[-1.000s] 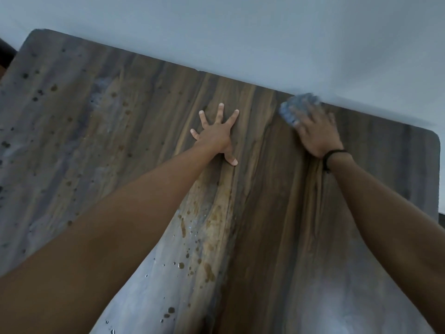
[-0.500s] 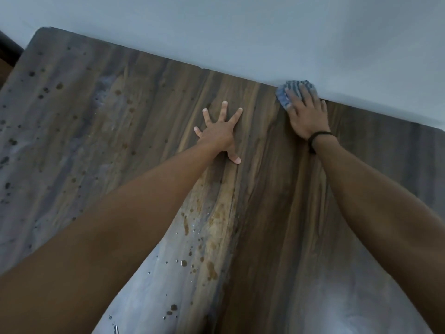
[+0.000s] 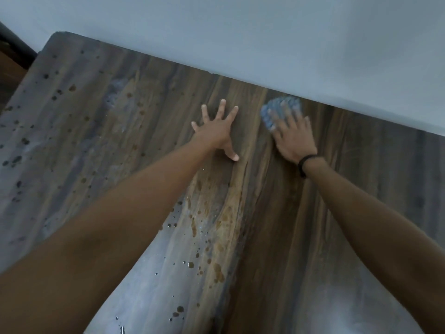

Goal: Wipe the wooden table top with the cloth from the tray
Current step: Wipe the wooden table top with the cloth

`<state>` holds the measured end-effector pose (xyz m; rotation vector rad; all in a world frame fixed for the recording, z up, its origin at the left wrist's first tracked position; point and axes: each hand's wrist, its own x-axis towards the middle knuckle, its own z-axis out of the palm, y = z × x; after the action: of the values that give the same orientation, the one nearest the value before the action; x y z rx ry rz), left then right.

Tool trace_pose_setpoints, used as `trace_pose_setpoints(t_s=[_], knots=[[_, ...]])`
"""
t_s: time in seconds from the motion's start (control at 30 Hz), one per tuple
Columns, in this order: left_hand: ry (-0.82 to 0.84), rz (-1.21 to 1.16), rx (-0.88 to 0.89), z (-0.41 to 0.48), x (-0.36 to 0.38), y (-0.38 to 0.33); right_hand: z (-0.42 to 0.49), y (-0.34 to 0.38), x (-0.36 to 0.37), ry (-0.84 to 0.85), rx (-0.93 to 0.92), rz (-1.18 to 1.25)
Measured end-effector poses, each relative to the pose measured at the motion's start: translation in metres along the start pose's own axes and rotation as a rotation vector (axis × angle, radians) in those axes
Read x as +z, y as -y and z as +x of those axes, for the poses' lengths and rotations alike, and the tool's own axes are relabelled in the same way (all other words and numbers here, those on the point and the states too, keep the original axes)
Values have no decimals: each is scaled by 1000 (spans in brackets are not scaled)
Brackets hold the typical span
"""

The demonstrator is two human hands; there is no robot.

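The wooden table top [image 3: 277, 237] fills the view, streaked brown and grey. A blue cloth [image 3: 277, 109] lies flat at the far edge by the wall, pressed down under the fingers of my right hand [image 3: 292, 138], which wears a dark band at the wrist. My left hand [image 3: 216, 133] rests flat on the wood just left of the cloth, fingers spread, holding nothing. Brown spots and droplets [image 3: 212, 249] dot the middle and left of the table. No tray is in view.
A pale wall [image 3: 265, 39] runs along the table's far edge. The table's far left corner [image 3: 57, 37] meets a dark floor area [image 3: 9, 68] at the left.
My right hand has slid the cloth leftwards along the far edge, closer to my left hand. The left hand stays planted in the same spot.
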<state>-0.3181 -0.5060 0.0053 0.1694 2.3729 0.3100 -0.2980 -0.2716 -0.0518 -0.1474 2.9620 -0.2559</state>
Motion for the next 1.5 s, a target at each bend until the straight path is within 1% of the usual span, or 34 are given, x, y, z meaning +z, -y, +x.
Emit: trace_pose_setpoints(t_s=[0.03,0.1,0.17,0.2,0.23,0.27,0.37,0.4,0.43,0.47,0.53,0.6,0.67,0.73,0.77,0.83,0.9,0.93,1.0,1.07,1.1,1.17,1.2,1.3,1.33,1.37,1.4,1.5], knots=[[1,13,-19,1,-5,8,-23,9,8,16,-114,-50],[33,24,-59,3,-8,25,-63,15,16,84,-303,-70],[47,26,-56,5,-2,32,-67,5,12,132,-403,-90],[47,28,-48,6,0,32,-53,-4,9,132,-418,-122],[46,26,-43,7,0,32,-33,-13,5,114,-387,-135],[42,20,-40,6,0,32,-10,-19,-2,81,-300,-111],[21,9,-34,4,-2,35,42,-29,-19,43,65,73],[20,8,-34,3,-2,35,44,-24,-20,39,124,100],[19,7,-29,3,-2,35,37,-14,-16,38,132,88],[16,4,-22,3,-1,35,24,-3,-10,31,82,36],[19,1,-19,4,-2,35,-22,20,6,30,-87,-57],[10,5,-32,6,-3,36,-71,33,19,81,-233,-73],[10,7,-38,5,-2,33,-73,26,16,107,-291,-67],[16,5,-43,5,0,31,-32,11,8,74,-266,-89],[20,4,-45,5,0,32,-4,5,2,46,-199,-65],[19,3,-41,5,1,35,42,-1,-13,50,-13,33],[14,7,-31,6,1,37,54,6,-15,44,97,103],[8,6,-24,6,1,37,47,15,-12,44,78,89],[-6,4,-16,6,0,39,8,34,2,38,-104,-21],[-3,3,-18,8,0,39,-44,44,15,91,-272,-65],[-5,6,-18,8,1,39,-62,42,18,125,-308,-64],[-10,10,-21,8,3,37,-56,27,14,137,-314,-63],[-7,7,-24,9,4,36,-41,20,11,106,-268,-57],[-12,7,-8,6,3,37,5,17,1,48,24,71],[-13,13,5,5,2,38,6,24,3,35,86,89],[-15,14,19,4,2,40,-4,35,7,23,85,75],[-22,7,34,3,3,44,-21,47,14,12,18,36],[-63,-9,71,-11,14,63,-108,69,37,15,-275,-50]])
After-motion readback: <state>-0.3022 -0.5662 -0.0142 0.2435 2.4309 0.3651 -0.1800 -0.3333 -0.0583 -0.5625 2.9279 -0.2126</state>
